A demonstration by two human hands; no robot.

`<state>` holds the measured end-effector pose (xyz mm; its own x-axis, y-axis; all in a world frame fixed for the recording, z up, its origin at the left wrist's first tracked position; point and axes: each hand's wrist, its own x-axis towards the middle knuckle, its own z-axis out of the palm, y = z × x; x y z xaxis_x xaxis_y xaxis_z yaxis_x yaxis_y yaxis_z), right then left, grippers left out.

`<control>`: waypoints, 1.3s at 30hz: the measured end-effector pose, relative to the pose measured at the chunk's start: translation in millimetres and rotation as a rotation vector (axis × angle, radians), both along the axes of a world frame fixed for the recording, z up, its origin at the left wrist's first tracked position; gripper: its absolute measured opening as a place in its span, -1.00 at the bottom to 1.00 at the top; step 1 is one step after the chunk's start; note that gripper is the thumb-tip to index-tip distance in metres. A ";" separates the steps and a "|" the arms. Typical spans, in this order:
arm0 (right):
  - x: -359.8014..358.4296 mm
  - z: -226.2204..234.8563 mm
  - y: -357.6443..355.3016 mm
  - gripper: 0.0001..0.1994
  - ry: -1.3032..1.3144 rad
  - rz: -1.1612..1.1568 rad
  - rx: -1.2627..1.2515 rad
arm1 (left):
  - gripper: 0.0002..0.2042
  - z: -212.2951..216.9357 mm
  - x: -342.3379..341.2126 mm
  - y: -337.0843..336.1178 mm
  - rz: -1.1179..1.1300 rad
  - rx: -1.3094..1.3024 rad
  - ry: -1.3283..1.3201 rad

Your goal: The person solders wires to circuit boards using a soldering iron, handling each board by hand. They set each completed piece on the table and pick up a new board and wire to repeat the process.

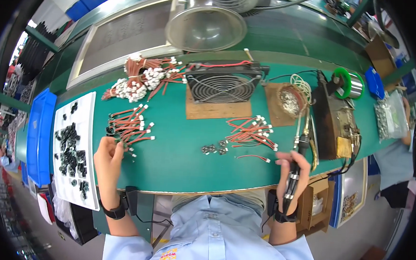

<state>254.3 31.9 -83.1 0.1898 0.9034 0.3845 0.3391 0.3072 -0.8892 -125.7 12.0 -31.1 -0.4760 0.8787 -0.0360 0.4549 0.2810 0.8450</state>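
Note:
My left hand [106,160] is closed, its thumb and fingertips pinched at the near end of a row of short red-and-black wires with white connectors [132,124]. Whatever lies between those fingertips is too small to make out. A black-handled soldering iron [292,179] rests in my right hand [303,172], its metal end pointing away from me. To the left of that hand, one wire with a white connector [253,156] lies alone. Beyond it is a loose pile of similar wires [251,131], with several small black parts [211,150] beside it.
At left stand a white tray [87,123] of black parts and a blue bin [40,137]. A fan [224,86], bundled wires [135,77], a metal-shavings dish [289,102], a solder spool [351,84] and a dark soldering station [328,122] line the back and right. Another person's sleeve [392,161] shows at right.

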 end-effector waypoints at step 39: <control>-24.0 16.8 -15.1 -0.72 -0.149 -0.121 0.107 | -0.89 -42.0 177.2 24.2 -1.036 0.295 0.044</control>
